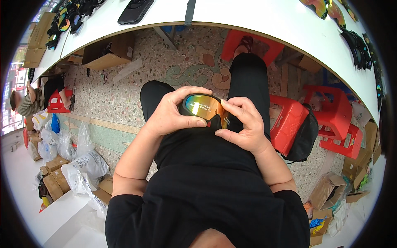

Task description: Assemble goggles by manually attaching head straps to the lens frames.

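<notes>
Presently, mirrored goggles [202, 106] with a yellow-orange lens are held between both hands, in front of the torso and over the lap of the black trousers [249, 80]; contact with the cloth cannot be determined. Their long axis runs left to right, the right end dipping slightly toward the body. Neither hand is nearer: the left hand [170, 112] clasps the left end, forefinger along the upper edge, thumb along the lower; the right hand [249, 123] grips the right end, thumb and forefinger likewise at opposite edges. Both thumb tips lie near the nose notch, apart from each other (fingers behind the frame are hidden). A white table [256, 14] stands ahead.
</notes>
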### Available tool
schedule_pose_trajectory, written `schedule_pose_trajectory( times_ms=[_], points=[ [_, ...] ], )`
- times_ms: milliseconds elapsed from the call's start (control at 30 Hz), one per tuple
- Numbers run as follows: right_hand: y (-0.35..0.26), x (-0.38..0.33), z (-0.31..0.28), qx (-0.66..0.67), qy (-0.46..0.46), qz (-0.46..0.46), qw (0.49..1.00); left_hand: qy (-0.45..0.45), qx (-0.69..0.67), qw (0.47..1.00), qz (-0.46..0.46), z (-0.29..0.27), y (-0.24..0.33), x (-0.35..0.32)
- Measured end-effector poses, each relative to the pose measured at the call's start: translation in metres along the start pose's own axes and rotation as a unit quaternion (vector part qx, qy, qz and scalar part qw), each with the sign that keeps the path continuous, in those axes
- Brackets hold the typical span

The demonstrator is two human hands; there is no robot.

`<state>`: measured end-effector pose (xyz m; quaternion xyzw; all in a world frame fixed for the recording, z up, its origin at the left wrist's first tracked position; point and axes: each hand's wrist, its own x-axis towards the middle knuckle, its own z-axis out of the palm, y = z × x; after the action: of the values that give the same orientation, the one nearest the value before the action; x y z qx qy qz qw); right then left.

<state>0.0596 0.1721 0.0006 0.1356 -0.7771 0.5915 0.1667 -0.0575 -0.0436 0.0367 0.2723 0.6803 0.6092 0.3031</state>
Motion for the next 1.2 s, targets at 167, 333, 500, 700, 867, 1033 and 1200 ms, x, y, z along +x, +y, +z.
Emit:
schedule_pose_trajectory(
  times_ms=[167,333,500,700,867,1033,1200],
  points=[
    [0.001,0.003,0.000,-0.032,0.009,-0.026,0.999,-0.032,0.297,0.941,0.159,-0.013,0.022,0.015],
    [0.001,0.005,-0.001,-0.015,-0.003,-0.043,0.999,-0.108,0.407,0.882,0.210,-0.006,0.043,0.027],
    [0.001,0.003,-0.009,-0.021,-0.027,-0.029,0.999,-0.137,0.413,0.867,0.242,0.000,0.032,0.031],
    [0.007,0.011,-0.024,0.045,-0.089,0.023,0.995,-0.120,0.352,0.910,0.182,0.006,0.014,0.024],
    [0.034,0.015,-0.024,0.368,-0.119,0.195,0.901,-0.047,0.326,0.922,0.203,0.010,0.009,0.018],
    [0.034,0.014,-0.016,0.434,-0.117,0.253,0.857,-0.037,0.333,0.920,0.203,0.011,0.006,0.014],
    [0.035,0.000,-0.022,0.520,-0.068,0.271,0.807,-0.031,0.334,0.920,0.201,0.010,0.005,0.012]
  ],
)
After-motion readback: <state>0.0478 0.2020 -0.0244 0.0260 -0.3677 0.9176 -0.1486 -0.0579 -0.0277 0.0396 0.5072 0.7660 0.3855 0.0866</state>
